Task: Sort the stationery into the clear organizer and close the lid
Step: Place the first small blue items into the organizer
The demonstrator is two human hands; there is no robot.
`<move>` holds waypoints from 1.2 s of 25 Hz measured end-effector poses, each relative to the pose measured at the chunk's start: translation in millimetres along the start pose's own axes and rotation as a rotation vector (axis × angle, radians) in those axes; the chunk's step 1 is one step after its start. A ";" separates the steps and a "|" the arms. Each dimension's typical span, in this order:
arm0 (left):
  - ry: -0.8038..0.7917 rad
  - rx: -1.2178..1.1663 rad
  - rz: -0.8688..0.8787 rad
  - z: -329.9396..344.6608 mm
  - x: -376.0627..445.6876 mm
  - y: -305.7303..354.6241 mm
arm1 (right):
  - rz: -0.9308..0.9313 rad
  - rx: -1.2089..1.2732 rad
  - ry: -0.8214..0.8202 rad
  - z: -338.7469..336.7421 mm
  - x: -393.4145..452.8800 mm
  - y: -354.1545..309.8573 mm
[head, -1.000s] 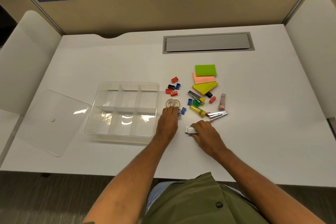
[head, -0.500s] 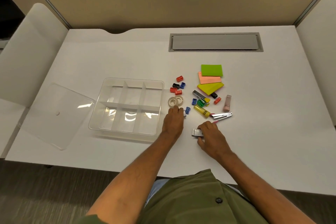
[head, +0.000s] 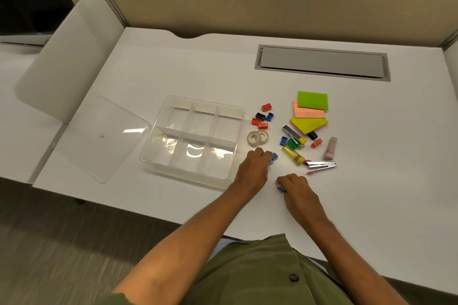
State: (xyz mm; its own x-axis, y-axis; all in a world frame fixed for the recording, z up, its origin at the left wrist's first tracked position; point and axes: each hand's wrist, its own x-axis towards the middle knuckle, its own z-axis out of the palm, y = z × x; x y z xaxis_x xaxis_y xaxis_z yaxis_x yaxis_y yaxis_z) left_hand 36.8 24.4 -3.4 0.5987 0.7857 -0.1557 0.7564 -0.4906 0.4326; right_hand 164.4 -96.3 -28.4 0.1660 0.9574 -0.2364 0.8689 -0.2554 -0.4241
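- The clear organizer (head: 193,137) sits left of centre on the white bench (head: 173,62), its long axis running near-to-far, slightly skewed, all six compartments bare.
- Its lid (head: 104,135) lies flat just to the left, one corner overhanging the near bench edge.
- Two tape rolls (head: 257,137) lie just beside the organizer's right wall.
- Beyond them the stationery clusters: sharpeners (head: 263,117), sticky notes (head: 311,111), stapler (head: 321,164).
- Left hand (head: 254,166) rests knuckles-up, fingers curled against a blue sharpener (head: 274,157).
- Right hand (head: 296,187) covers a small pale item, possibly pinched; I cannot tell.
- Open bench lies behind and right.
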 end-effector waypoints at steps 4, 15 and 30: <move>0.130 -0.191 -0.033 -40.8 -12.6 -8.0 | 0.078 0.088 0.013 -0.4 3.6 -5.4; 0.380 -0.273 -0.485 -165.1 -59.2 -181.5 | 0.212 0.165 0.082 1.5 11.8 -46.5; 0.024 -0.079 -0.469 -134.2 -34.3 -236.7 | 0.332 -0.020 0.119 7.3 9.1 -73.7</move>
State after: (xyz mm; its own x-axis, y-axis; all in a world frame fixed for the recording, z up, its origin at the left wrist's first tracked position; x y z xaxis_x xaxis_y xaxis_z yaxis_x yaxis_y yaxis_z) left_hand -198.2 164.1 18.7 0.1901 0.9245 -0.3304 0.9209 -0.0513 0.3864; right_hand 98.5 -69.7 -5.6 0.4926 0.8321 -0.2548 0.7674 -0.5535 -0.3238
